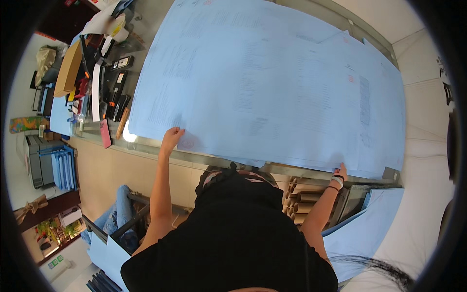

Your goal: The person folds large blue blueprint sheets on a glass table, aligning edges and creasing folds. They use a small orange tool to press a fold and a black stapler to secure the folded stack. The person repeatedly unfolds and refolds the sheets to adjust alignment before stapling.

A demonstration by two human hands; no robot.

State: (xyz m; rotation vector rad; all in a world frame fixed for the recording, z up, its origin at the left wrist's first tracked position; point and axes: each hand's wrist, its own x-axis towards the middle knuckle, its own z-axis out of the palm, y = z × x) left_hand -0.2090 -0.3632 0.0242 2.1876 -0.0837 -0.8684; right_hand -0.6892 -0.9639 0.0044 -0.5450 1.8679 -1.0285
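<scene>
Large blue printed paper sheets (277,91), with faint drawings, text and red stamps, lie spread over a glass-topped table (146,146). My left hand (172,139) pinches the near edge of the paper, left of my body, beside a round red stamp. Farther right, my right hand (341,172) holds the same near edge between thumb and fingers; bracelets circle that wrist. Whether each hand grips one sheet or several cannot be told. A corner of another blue sheet (244,160) shows below the near edge.
Left on the table are a pink phone (105,133), a wooden strip (122,123), black tools or staplers (118,85), a white strip (96,93) and a cardboard box (69,69). Cardboard tubes (303,198) sit beneath the table; more blue sheets (359,226) stand at right.
</scene>
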